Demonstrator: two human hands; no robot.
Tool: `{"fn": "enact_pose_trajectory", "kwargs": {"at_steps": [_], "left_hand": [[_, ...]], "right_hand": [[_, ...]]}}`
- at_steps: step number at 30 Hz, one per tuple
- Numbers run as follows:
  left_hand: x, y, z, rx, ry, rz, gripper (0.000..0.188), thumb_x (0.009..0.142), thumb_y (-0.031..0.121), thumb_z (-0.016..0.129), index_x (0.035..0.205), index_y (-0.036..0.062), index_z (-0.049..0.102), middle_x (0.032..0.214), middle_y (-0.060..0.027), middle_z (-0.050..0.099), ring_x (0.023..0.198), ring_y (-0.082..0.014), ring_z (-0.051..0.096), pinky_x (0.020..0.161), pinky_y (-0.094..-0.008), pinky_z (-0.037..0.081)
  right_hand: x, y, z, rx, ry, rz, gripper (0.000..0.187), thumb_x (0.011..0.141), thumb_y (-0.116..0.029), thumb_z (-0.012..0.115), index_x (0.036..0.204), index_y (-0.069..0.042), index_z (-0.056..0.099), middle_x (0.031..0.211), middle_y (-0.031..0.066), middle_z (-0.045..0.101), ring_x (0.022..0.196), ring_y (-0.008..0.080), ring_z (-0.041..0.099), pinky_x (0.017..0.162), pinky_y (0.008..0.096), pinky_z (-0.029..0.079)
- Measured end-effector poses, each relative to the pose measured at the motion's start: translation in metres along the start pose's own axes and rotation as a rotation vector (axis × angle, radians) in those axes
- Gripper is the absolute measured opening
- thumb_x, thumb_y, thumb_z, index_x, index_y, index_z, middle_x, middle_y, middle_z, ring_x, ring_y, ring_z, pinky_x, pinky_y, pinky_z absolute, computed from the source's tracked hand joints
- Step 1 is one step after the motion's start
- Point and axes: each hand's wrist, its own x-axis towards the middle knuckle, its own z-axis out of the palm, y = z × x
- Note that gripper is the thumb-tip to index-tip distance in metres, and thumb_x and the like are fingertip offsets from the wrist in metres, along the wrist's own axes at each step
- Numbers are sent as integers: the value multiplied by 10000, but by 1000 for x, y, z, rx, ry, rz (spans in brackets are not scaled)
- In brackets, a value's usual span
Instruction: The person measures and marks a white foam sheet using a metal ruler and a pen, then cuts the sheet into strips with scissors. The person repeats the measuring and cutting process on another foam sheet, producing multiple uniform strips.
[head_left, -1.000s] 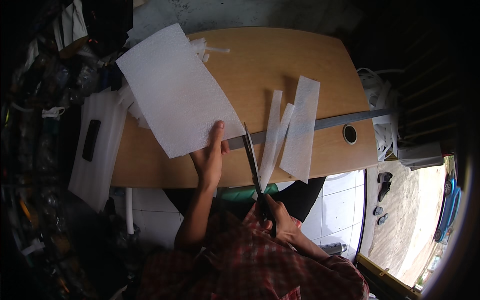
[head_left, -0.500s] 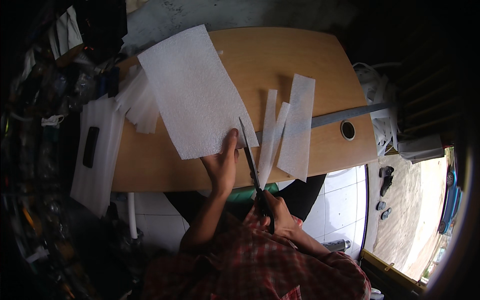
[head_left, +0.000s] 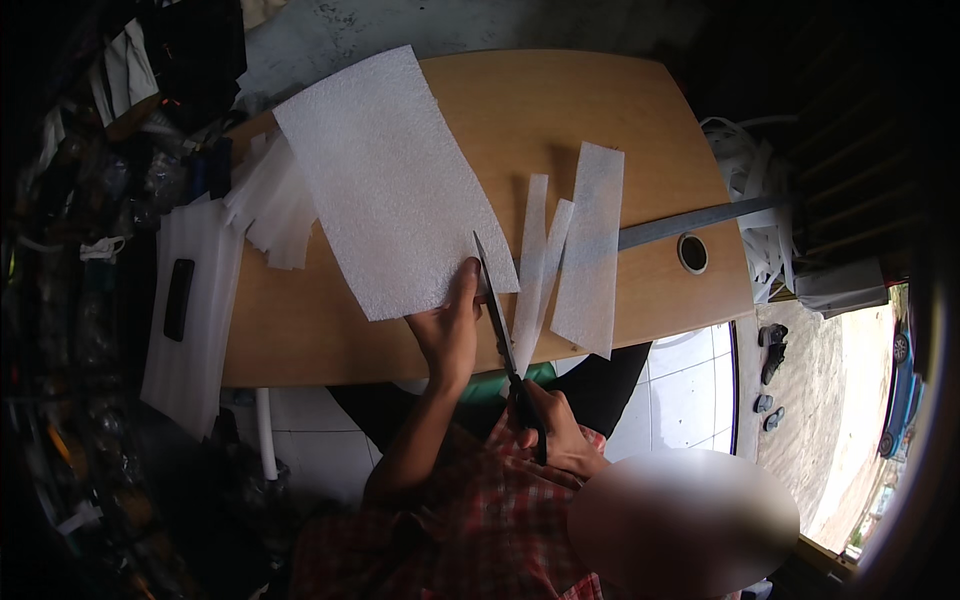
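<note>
The left hand (head_left: pixel 445 330) pinches the white foam sheet (head_left: pixel 385 190) near its lower edge, thumb on top, over the bench (head_left: pixel 680 305); the right hand (head_left: pixel 562 425) is wrapped around the handles of the scissors (head_left: pixel 507 348), whose 1 clearly visible blade crosses the sheet's lower right corner just beside that thumb; a leftward slip could nick it; gripped only near the bottom, the sheet could swing and skew against the blade; a stray sweep rightward could nudge the 2 narrow strips (head_left: pixel 533 240).
</note>
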Motion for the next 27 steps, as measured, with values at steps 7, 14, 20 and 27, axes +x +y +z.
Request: {"fn": "enact_pose_trajectory", "kwargs": {"at_steps": [7, 14, 20, 27], "left_hand": [[-1, 17, 3, 19, -24, -157, 144, 851, 79, 681, 943, 31, 581, 818, -39, 577, 575, -69, 481, 428, -188, 309], [-5, 19, -8, 90, -204, -298, 233, 828, 124, 709, 985, 28, 567, 830, -52, 574, 567, -80, 485, 427, -192, 307], [3, 13, -15, 140, -127, -394, 290, 841, 229, 706, 1015, 43, 568, 893, -23, 574, 639, -89, 506, 478, -232, 355], [-14, 10, -7, 229, -67, -255, 259, 853, 242, 699, 1022, 88, 578, 977, -1, 577, 770, -65, 494, 504, -231, 344]], "right_hand": [[-5, 6, 2, -29, 107, -23, 574, 724, -499, 758, 810, 20, 529, 602, 111, 532, 498, 183, 471, 494, 324, 401], [-2, 20, -8, 43, 110, -62, 633, 679, -576, 748, 806, 8, 539, 610, 93, 555, 512, 164, 503, 500, 309, 415], [-7, 18, -2, 35, 136, 23, 662, 673, -611, 738, 805, 7, 538, 603, 95, 545, 513, 170, 509, 497, 314, 412], [-2, 14, -1, 9, 187, -51, 686, 681, -645, 711, 801, 12, 552, 590, 92, 521, 500, 164, 460, 484, 318, 395]]}}
